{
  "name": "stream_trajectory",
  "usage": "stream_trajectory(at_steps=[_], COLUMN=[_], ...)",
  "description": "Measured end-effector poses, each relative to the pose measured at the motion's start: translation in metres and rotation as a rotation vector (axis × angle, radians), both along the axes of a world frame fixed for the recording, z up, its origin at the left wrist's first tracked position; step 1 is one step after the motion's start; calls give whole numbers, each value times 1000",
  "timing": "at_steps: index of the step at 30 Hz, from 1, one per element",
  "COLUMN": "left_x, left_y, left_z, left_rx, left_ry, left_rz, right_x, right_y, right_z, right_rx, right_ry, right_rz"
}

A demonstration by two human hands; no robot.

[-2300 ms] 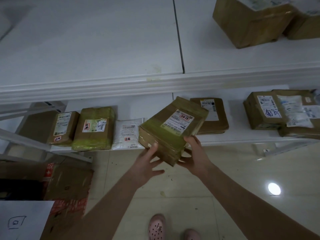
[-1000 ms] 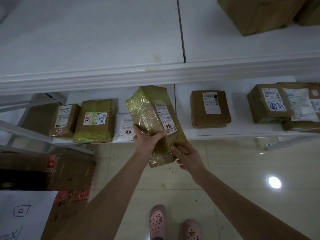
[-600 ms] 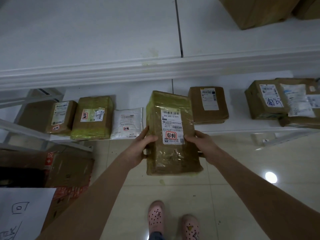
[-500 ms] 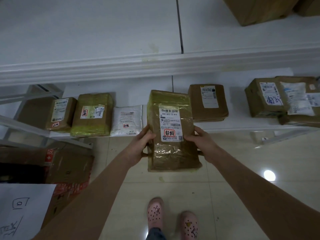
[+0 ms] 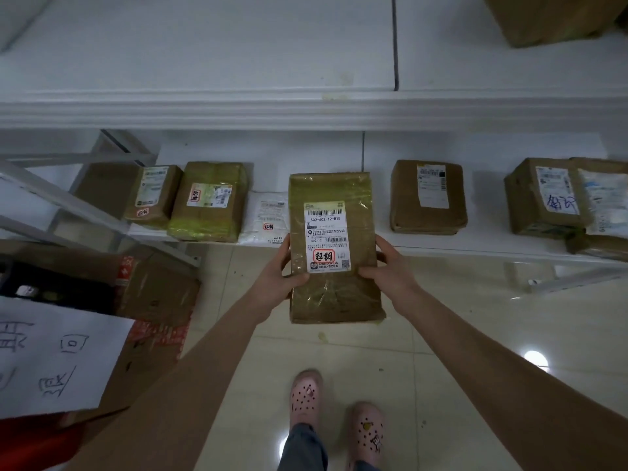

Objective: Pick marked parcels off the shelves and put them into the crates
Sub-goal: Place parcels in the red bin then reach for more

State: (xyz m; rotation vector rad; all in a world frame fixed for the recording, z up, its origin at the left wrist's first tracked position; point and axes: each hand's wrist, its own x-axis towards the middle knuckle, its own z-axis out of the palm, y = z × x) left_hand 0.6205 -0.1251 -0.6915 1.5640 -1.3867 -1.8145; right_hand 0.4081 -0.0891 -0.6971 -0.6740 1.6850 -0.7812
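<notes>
Parcel is up off the lower shelf, held over the floor, label facing up. L hand & R hand have their fingers curled round its long edges. Red mark reads clearly. Best to keep it level w/ both hands, then swing left toward the cardboard box, prob. the crate.

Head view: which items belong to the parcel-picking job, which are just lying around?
Job: brown tape-wrapped parcel with red-stamped label, held by left hand and right hand; red-stamped small brown box, yellow-green taped box, white mailer bag; cardboard crate.
Lying about: brown box without red stamp; pink clogs.
</notes>
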Motion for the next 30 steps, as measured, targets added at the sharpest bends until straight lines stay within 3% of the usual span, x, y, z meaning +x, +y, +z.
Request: stream_trajectory(at_steps=[15, 25, 30], left_x=[116, 257, 347], left_y=[90, 154, 178], left_z=[25, 44, 61], left_rx=[-28, 11, -98], left_ry=[23, -14, -74], left_rz=[466, 894, 1104], right_x=[135, 318, 430], right_y=[3, 21, 33], right_z=[25, 48, 75], right_rx=[-64, -131, -282], right_ry=[87, 75, 109], right_rz=[350, 549, 615])
